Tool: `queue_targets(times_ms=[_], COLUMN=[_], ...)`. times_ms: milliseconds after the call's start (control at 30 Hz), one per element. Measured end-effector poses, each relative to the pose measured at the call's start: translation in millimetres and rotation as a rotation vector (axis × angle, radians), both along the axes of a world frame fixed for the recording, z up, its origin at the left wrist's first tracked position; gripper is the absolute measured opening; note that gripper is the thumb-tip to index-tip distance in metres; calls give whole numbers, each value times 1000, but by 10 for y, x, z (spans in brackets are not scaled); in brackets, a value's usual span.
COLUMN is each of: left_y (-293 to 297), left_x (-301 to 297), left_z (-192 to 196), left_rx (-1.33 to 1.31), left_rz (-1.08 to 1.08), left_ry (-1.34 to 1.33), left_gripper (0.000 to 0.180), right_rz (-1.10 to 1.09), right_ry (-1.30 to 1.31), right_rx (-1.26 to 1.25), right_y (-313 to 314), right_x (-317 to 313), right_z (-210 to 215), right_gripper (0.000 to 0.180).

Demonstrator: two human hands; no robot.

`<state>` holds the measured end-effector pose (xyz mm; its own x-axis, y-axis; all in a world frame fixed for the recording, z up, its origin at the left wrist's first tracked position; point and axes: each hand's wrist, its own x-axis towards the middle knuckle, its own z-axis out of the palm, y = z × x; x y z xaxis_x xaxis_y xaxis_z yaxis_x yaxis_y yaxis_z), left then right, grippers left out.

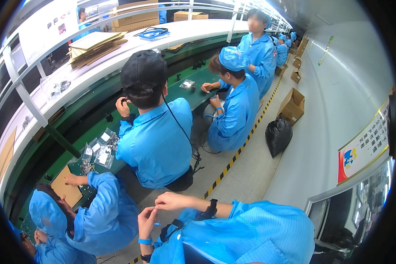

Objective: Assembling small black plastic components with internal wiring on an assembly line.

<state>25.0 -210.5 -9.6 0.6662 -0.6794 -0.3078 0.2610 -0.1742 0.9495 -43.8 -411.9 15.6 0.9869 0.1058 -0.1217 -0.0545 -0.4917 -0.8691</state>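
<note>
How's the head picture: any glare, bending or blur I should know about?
Head view: shelf curves from fisheye distortion, corners black; ceiling lights blown out, glare streaks the wall; left hand and right hand well lit, anything between their fingertips too small to tell.

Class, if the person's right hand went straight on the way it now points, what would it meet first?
Probably the left hand: it lies just ahead of the right hand, perhaps touching, though depth is unclear.
</note>
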Motion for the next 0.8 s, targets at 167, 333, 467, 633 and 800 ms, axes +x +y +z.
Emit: queue_targets(times_ms=[167,333,467,633,800], left_y=[18,27,64,57,110], left_x=[-9,-26,-39,-37,-32], left_z=[-48,-33,-18,39,14], left_rx=[-48,-38,-16,-23,39], left_rz=[-4,0,-7,-17,-33], left_ry=[17,26,3,37,-4], left_gripper=[14,14,14,15,13], right_rz=[-2,-8,8,19,-5], right_ry=[39,29,0,23,-7], right_rx=[-28,-17,10,-27,142], right_y=[12,30,97,83,-283], right_x=[-18,-36,-48,-43,-135], right_z=[26,6,0,-12,37], right_gripper=[32,32,32,31,26])
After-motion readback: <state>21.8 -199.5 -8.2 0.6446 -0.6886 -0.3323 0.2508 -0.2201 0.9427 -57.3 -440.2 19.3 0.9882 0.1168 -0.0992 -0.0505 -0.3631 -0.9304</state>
